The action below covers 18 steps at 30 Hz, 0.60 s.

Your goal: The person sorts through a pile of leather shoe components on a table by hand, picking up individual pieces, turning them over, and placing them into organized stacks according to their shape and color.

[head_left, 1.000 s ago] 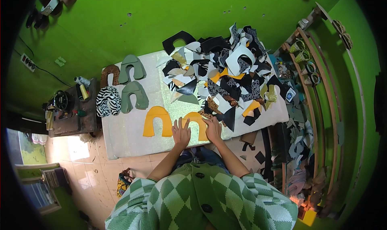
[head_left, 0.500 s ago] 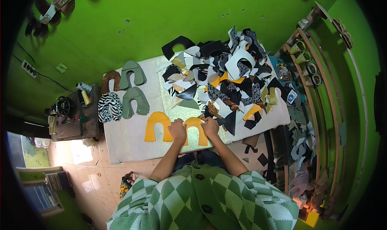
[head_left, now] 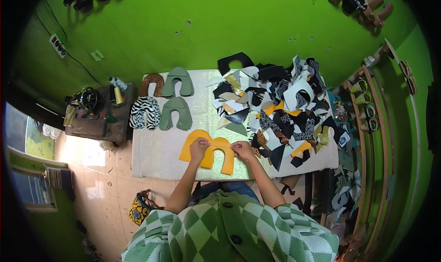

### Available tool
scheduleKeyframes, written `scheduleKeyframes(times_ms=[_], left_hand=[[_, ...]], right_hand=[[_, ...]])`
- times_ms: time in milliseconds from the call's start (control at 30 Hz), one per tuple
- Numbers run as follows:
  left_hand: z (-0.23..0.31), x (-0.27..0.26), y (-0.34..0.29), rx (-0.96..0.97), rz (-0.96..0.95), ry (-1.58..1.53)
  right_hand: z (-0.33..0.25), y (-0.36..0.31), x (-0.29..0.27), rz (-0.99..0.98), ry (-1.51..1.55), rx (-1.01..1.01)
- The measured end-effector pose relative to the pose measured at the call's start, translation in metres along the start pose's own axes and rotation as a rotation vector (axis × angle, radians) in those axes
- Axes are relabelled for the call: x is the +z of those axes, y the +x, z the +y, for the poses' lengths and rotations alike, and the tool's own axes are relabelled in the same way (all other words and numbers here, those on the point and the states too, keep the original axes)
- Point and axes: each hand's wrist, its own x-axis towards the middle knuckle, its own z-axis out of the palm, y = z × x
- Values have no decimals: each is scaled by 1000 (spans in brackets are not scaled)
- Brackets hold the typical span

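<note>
Between my two hands is a yellow arch-shaped piece of sheet material (head_left: pixel 226 160), like a shoe-upper cutout, with its curved top away from me. My left hand (head_left: pixel 199 147) pinches its upper left side with bent fingers. At the upper right edge my right hand (head_left: pixel 242 149) grips it between thumb and fingers. A second yellow arch-shaped piece (head_left: pixel 186 148) lies to the left, partly under my left hand and seemingly overlapped by the held one.
Green arch pieces (head_left: pixel 176 112), a zebra-patterned arch piece (head_left: pixel 145 115) and a brown spotted one (head_left: pixel 151 84) lie at the table's left. Mixed scraps (head_left: pixel 275 110) are heaped at the right. A sewing machine (head_left: pixel 87 101) stands left of the white-covered table (head_left: pixel 151 156); a rack with sandals (head_left: pixel 367 106) is at the right.
The view has swung left, so the table sits further right. My hands have shifted from pressing on the right yellow piece to pinching its edges, and it sits closer against the left one.
</note>
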Motion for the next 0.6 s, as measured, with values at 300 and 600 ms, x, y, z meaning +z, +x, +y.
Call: scheduleKeyframes(times_ms=[300,600], left_hand=[[-24,-65,48,-52,76,39],[-25,-60,45,39,132,101]], right_hand=[[8,58,92,165,-259,-147],[12,61,106,355,-384,-370]])
